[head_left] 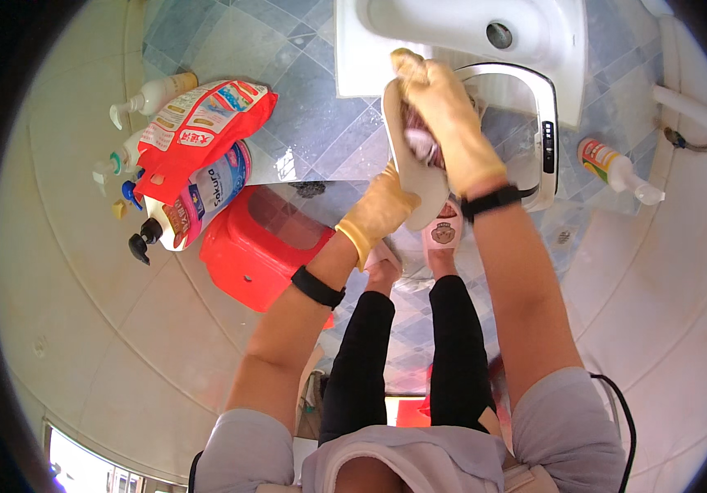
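Note:
A pale-soled slipper (423, 185) is held tilted on its edge in front of me, above the tiled floor. My left hand (380, 205), in a yellow rubber glove, grips its near end. My right hand (444, 115), gloved the same way, is against the slipper's inner side, fingers curled toward the far end and blurred. Between that glove and the sole shows a purple-and-white patch (423, 141); I cannot tell whether it is the strap or a separate thing. Whatever the right fingers hold is hidden.
Ahead lies a white squat toilet (353, 70); a white-and-black frame (546, 99) stands right of my hands. At left are a red stool (246, 255), a red bag (205, 123), and several bottles, including a large pump bottle (218, 185). A spray bottle (616, 168) lies at right.

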Tool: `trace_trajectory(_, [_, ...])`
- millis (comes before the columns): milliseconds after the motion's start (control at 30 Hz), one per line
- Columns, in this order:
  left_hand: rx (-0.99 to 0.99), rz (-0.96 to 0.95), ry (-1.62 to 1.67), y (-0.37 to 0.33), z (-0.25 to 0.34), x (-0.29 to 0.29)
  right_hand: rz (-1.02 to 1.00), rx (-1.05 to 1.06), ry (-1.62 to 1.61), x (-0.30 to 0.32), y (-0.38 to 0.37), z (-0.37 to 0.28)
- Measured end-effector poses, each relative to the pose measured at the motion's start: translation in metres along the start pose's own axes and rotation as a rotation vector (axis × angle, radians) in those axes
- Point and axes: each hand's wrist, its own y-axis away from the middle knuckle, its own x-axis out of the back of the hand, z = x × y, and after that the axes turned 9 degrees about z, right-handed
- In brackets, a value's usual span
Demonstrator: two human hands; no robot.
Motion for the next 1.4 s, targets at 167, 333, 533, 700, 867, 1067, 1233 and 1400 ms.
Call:
trace_trajectory(167, [0.058,0.115,0.076,-0.007,0.016,-0.007,0.246,0.205,0.286,-0.034,-0.023,0.038])
trace_trajectory(333, [-0.193,0.258,0.018,-0.020,0.036,0.022,-0.094,-0.034,0.140,-0.024,0.044,0.036])
trace_trajectory(533, [0.255,-0.036,0.879,-0.006,0.016,0.000,-0.171,-0.172,-0.367,-0.027,0.013,0.074])
trace_trajectory(700, [0.314,0.118,0.499,0.025,0.041,-0.027,-0.133,-0.068,0.001,-0.029,0.028,0.041])
trace_trajectory(867, [0.096,0.477,0.131,0.038,0.041,-0.038,-0.350,-0.499,-0.399,-0.038,0.024,0.077])
trace_trajectory(1067, [-0.095,0.414,-0.297,0.030,0.028,-0.012,-0.396,-0.179,-0.458,-0.018,0.029,0.045])
trace_trajectory(1233, [-0.235,0.668,0.095,0.000,0.019,0.009,-0.329,0.064,0.256,-0.012,0.051,0.002])
trace_trajectory(1400, [0.194,0.710,0.898,-0.011,0.030,0.022,-0.340,0.095,0.299,0.030,0.077,0.065])
